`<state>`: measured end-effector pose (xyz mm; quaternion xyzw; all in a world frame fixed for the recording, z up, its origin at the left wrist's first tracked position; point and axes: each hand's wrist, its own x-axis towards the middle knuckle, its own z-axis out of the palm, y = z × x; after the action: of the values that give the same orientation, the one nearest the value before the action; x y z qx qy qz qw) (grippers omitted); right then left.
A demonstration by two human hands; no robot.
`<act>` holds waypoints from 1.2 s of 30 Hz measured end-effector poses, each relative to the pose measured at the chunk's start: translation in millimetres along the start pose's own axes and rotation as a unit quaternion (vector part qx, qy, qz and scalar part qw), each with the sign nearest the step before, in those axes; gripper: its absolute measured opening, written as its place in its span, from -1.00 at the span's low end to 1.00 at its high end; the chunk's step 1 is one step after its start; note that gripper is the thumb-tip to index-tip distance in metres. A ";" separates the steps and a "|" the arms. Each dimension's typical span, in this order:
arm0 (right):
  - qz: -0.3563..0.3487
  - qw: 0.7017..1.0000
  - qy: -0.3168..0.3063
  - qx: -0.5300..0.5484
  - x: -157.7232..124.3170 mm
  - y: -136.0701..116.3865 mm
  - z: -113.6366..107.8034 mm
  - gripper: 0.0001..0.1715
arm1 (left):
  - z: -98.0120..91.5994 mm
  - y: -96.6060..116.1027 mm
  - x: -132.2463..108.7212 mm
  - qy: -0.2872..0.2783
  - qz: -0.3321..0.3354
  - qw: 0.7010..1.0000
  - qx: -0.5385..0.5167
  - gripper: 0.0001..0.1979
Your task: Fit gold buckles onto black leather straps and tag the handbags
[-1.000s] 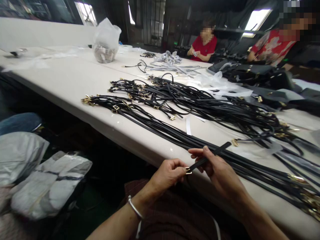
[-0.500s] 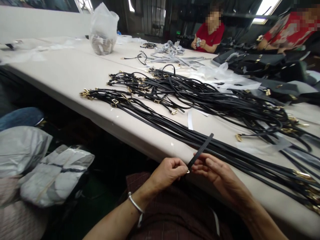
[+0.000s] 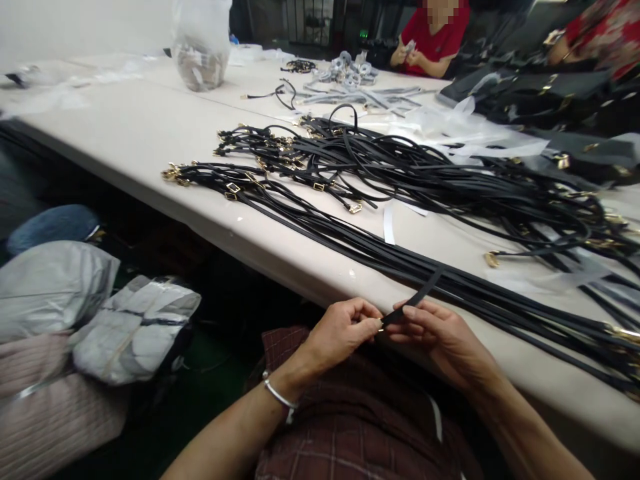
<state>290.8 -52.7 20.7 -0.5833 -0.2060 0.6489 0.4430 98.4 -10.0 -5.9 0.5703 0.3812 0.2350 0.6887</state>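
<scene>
Between my hands, in front of the table edge, is a black strap [image 3: 423, 293] whose free end points up and to the right. My left hand [image 3: 345, 330] pinches its lower end beside a small gold buckle [image 3: 381, 325], mostly covered by the fingers. The thumb and fingers of my right hand [image 3: 435, 330] close on the strap just above the buckle. Beyond my hands, a row of long black straps [image 3: 320, 233] with gold hardware lies along the table's near side. A larger tangled heap of black straps [image 3: 415, 173] lies behind it.
The pale table [image 3: 125, 143] runs across the view. A plastic bag [image 3: 200, 60], wrapped grey fittings [image 3: 353, 70] and black bags [image 3: 540, 100] stand farther back. Two people [image 3: 435, 37] work across the table. Wrapped bundles [image 3: 137, 327] lie low on the left.
My right hand's fingers, loosely apart beside the strap before, have closed on it near the buckle. The strap now leans lower to the right. The view has shifted slightly.
</scene>
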 end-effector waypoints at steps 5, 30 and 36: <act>0.004 1.000 0.016 0.001 -6.6 4.8 1.7 -0.54 | 5.6 4.6 -1.7 0.022 0.003 0.999 -0.048 -0.70; -0.244 0.904 -0.010 -0.352 -18.2 7.5 9.2 -0.75 | 8.2 -2.0 -0.5 0.042 0.027 0.997 -0.066 -0.72; -0.164 0.953 -0.017 -0.254 -9.5 2.4 16.8 -0.65 | 1.4 4.3 7.6 -0.042 0.023 0.984 -0.172 -0.51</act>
<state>273.5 -57.4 28.3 -0.6239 -0.4644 0.5033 0.3766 104.5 -4.1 -3.7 0.4613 0.2927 0.2887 0.7863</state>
